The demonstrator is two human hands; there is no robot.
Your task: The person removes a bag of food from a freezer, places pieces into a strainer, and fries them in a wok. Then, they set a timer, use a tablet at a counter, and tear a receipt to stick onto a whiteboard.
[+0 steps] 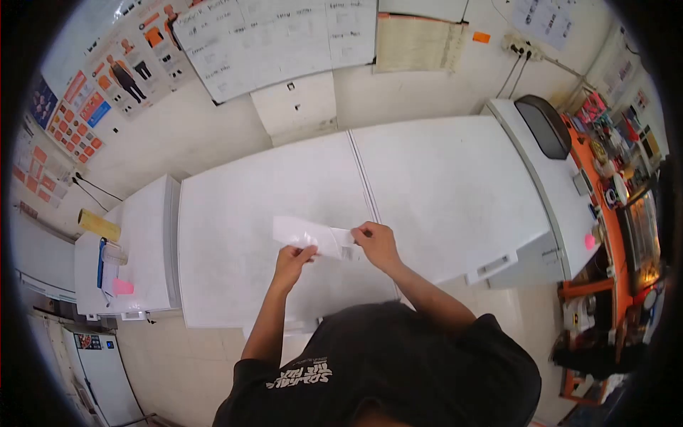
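Note:
Over the white freezer lid, a white glossy strip of paper (304, 232) spans the space between both hands, a bright reflection on its surface. At its lower edge my left hand (290, 267) grips it between thumb and fingers. My right hand (378, 245) is closed in a pinch on the narrower right end of the strip, where a folded or overlapping flap shows. Some grey print is visible just below that end. Beneath the hands lies the broad white lid (249, 285), with a seam running just behind my right hand.
A yellow roll (99, 225), a clear container (114, 254) and pink paper (123, 287) sit on the left freezer. Another white lid (441, 178) adjoins on the right. Farther right stand a black-framed object (543, 127) and a cluttered orange shelf (613, 235). A whiteboard (277, 43) hangs behind.

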